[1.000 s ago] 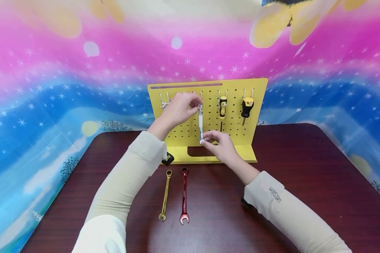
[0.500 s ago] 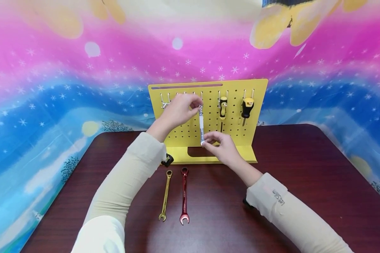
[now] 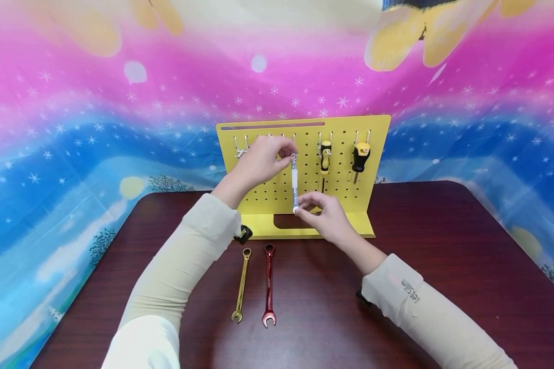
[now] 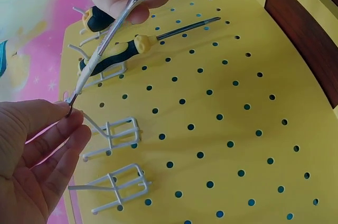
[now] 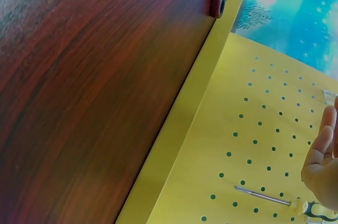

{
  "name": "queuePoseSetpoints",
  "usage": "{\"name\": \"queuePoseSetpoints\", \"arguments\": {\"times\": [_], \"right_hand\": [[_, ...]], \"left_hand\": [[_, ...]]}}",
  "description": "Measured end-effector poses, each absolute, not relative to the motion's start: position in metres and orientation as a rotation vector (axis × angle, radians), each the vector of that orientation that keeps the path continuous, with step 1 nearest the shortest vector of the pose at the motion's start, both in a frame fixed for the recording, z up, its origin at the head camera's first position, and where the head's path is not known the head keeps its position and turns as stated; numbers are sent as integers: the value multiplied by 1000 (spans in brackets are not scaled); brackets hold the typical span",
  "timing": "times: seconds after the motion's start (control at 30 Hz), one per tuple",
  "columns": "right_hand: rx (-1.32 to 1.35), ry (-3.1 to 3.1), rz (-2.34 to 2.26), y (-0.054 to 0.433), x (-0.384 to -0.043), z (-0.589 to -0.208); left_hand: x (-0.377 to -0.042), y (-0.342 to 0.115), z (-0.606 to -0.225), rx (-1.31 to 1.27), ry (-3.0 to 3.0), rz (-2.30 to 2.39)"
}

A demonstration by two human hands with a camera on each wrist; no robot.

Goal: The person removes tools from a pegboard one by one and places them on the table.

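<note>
A slim silver wrench (image 3: 294, 182) stands nearly upright in front of the yellow pegboard (image 3: 351, 197). My left hand (image 3: 265, 158) pinches its upper ring end between thumb and fingers. At the lower end, my right hand (image 3: 325, 215) holds it with thumb and fingertips. In the left wrist view the wrench (image 4: 99, 52) crosses slantwise between both hands, apart from the board. Near its upper end are two white wire hooks (image 4: 110, 135) on the board. The right wrist view shows only part of the right hand (image 5: 322, 166); the wrench is out of sight there.
A gold wrench (image 3: 242, 287) and a red wrench (image 3: 269, 287) lie on the dark wooden table (image 3: 443, 256), before the board. Two yellow-black screwdrivers, a slim one (image 3: 325, 156) and a stubby one (image 3: 360, 156), hang at the board's right. A patterned cloth (image 3: 166, 102) hangs behind.
The wrench and both hands have shifted only very slightly to the right. My right forearm has moved a little right and down. Both holds on the wrench look the same.
</note>
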State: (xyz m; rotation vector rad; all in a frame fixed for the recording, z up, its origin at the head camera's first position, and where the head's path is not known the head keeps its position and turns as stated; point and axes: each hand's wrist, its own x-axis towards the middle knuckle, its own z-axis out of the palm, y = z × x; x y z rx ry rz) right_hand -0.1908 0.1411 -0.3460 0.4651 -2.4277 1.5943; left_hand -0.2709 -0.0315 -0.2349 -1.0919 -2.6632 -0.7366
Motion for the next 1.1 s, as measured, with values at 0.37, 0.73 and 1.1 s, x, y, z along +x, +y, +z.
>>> {"name": "queuePoseSetpoints", "arguments": {"times": [0.37,0.73,1.1], "right_hand": [[484,-2440,1609,142,-186,-345],[492,-2460,1681,144,-179,-348],[533,-2479,1651,147,-170,-352]], "left_hand": [[-267,-33,-234,-1119,-2657,-733],[-261,-33,-236,-1137,-2686,-710],[-260,-34,-245,-1174,-2707,-731]]}}
